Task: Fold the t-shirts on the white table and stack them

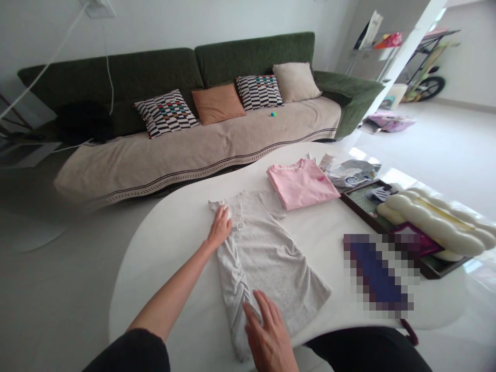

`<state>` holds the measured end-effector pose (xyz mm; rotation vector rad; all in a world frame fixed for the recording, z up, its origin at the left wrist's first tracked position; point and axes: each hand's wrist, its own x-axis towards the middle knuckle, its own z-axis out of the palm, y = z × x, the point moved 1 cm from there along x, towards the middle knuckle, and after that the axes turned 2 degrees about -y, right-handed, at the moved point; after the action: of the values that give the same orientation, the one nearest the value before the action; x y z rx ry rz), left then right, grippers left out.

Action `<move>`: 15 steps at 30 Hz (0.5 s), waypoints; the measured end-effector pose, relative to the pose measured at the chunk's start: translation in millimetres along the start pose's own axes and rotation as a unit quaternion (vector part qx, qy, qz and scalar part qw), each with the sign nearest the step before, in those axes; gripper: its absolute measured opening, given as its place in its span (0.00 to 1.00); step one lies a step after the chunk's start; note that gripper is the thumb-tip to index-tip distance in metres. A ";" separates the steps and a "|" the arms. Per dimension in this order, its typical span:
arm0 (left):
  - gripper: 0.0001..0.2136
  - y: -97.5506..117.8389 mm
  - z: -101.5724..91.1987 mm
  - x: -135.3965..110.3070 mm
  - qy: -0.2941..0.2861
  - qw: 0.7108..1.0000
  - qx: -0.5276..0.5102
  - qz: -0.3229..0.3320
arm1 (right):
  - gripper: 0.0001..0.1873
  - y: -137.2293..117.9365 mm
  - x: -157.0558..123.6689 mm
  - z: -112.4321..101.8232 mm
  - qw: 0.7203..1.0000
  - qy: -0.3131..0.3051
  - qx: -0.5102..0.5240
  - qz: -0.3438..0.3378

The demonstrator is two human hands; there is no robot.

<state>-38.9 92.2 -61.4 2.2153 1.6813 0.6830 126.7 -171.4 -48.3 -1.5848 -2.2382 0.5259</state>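
A light grey short-sleeved top (271,253) lies spread on the white table, creased, with a gathered strip and a drawstring along its left part. My left hand (221,226) rests on the top's far left corner, fingers stretched forward over the cloth. Above the near edge of the garment is my right hand (269,330), its fingers extended and somewhat apart. Whether its fingertips touch the cloth I cannot tell. A folded pink T-shirt (304,185) lies just beyond the grey top, close against its far sleeve.
To the right, a dark-rimmed tray (364,213) carries a cream puffy object (437,217). A blurred-out blue item (377,271) lies nearer on the white table (155,258). Behind the pink T-shirt sits a silvery plastic package (354,173). A green sofa (256,54) with cushions stands beyond.
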 end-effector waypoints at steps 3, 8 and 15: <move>0.24 -0.8 19.3 -16.0 -0.022 0.999 -0.003 -0.039 | 0.33 -4.9 -2.0 10.2 0.998 -0.031 0.013 -0.060; 0.26 1.9 21.1 -9.8 -0.039 0.995 0.017 -0.093 | 0.42 -11.4 -18.5 25.4 0.995 -0.083 0.026 -0.039; 0.25 30.0 16.1 -32.7 -0.057 0.993 0.062 -0.078 | 0.21 25.4 -19.7 -27.6 0.996 -0.023 0.086 -0.022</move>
<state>-12.6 53.3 -67.1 2.1290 1.8596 0.4175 166.9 -179.5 -37.9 -1.4489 -2.1886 0.7291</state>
